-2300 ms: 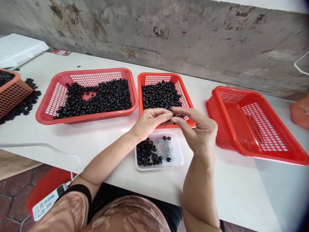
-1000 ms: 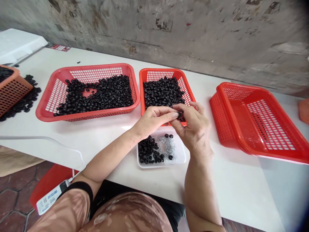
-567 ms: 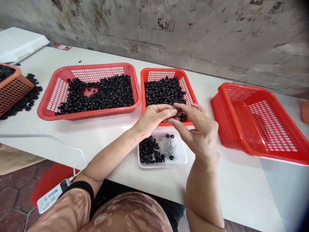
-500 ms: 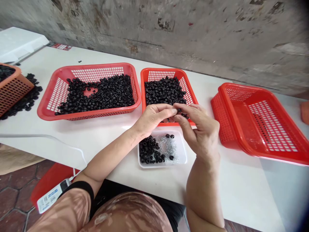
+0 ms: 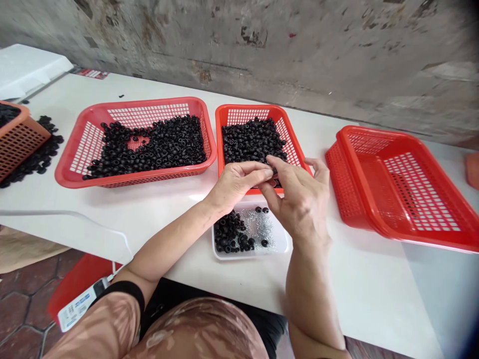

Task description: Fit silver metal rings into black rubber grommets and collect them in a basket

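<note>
My left hand (image 5: 237,183) and my right hand (image 5: 301,194) meet fingertip to fingertip over the near side of the middle red basket (image 5: 220,144). Between the pinched fingers of both hands is a small black round part (image 5: 275,170), mostly covered by the fingers. Below them lies a shallow clear plastic tray (image 5: 282,244). Its left side has a heap of black ring-shaped parts (image 5: 228,232), and tiny shiny silvery pieces (image 5: 264,227) are scattered over its right side, with several black parts among them. Many similar black parts (image 5: 250,139) fill the middle basket.
A larger red basket (image 5: 63,172) of black parts stands on the left, and stacked red baskets (image 5: 352,184) on the right. An orange basket (image 5: 22,142) sits at the far left, beside spilled black pieces (image 5: 47,149). A white cable (image 5: 75,213) crosses the white table (image 5: 168,204).
My right hand has shifted a little left and turned, its fingers closing over the small black part, which now shows less. My left hand has barely moved.
</note>
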A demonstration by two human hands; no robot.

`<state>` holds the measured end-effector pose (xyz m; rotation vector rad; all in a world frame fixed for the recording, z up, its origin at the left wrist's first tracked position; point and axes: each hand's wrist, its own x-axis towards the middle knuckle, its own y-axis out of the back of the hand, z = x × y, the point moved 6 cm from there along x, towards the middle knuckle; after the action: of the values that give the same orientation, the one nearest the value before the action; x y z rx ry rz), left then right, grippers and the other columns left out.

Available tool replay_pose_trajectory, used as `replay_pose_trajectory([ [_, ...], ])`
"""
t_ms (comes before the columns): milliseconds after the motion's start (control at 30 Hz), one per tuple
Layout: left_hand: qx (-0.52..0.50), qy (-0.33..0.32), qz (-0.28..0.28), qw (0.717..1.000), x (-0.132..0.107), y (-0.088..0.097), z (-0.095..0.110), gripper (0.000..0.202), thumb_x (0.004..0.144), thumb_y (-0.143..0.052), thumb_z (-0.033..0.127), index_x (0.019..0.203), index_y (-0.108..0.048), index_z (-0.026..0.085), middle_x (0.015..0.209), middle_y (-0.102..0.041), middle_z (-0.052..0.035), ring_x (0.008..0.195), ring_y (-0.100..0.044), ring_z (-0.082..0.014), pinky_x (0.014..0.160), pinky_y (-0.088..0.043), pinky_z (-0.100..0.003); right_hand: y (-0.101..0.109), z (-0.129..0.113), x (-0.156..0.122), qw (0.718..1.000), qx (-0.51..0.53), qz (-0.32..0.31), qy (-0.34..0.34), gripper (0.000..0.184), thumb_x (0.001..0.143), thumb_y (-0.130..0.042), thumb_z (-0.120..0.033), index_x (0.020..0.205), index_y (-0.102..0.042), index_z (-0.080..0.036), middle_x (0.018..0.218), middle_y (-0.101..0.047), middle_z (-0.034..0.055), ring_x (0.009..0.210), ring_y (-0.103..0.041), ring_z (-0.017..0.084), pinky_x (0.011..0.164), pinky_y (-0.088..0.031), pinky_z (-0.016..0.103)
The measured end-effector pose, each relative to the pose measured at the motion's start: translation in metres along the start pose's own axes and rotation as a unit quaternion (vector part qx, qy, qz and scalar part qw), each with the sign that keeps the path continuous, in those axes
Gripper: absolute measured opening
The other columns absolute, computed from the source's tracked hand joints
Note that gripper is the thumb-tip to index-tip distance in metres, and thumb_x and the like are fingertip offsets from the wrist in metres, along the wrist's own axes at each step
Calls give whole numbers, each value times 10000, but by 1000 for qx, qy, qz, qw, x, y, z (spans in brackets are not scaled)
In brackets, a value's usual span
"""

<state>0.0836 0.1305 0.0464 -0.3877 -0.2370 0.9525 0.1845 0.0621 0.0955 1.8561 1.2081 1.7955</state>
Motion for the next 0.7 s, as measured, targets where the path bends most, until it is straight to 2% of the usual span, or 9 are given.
replay_pose_trajectory([
  [100,8,-14,-2,1000,-1,0,3,250,793,-825,419,814,-804,171,768,-713,-13,790,-632,-125,817,-495,-281,-3,-1,0,999,-33,25,11,196,1010,-599,-309,1165,-677,-219,1018,-805,35,780,-731,191,1093,-388,450],
  [200,20,7,-55,998,-2,-3,6,292,807,-817,455,823,-801,164,771,-711,-13,797,-631,-125,846,-493,-287,-1,1,-1,997,-57,40,18,161,1010,-603,-353,1058,-679,-219,794,-761,-15,687,-697,168,1086,-399,433],
  [267,29,34,-89,995,-2,-2,5,344,803,-814,497,830,-796,155,773,-707,-16,769,-616,-119,835,-491,-294,0,2,-1,997,-67,43,20,185,1015,-601,-376,1025,-671,-206,729,-727,-29,658,-679,156,1086,-401,427],
  [333,35,45,-98,994,0,0,3,375,792,-816,523,828,-791,150,761,-691,-12,740,-591,-111,799,-479,-289,-1,4,-2,997,-65,40,20,206,1022,-592,-382,1025,-669,-191,725,-720,-24,653,-670,152,1089,-405,429],
  [533,55,28,-57,996,2,5,0,346,787,-830,475,744,-763,137,678,-604,13,678,-506,-90,695,-419,-261,-11,4,-3,998,-40,12,39,226,1051,-536,-354,1119,-652,-173,858,-760,30,715,-677,174,1104,-429,459],
  [700,42,21,-56,997,0,3,3,328,787,-832,472,776,-778,148,740,-661,-2,741,-563,-109,763,-459,-278,-13,7,-4,997,-14,35,65,206,1062,-534,-347,1110,-632,-174,871,-758,22,689,-670,153,1113,-465,446],
])
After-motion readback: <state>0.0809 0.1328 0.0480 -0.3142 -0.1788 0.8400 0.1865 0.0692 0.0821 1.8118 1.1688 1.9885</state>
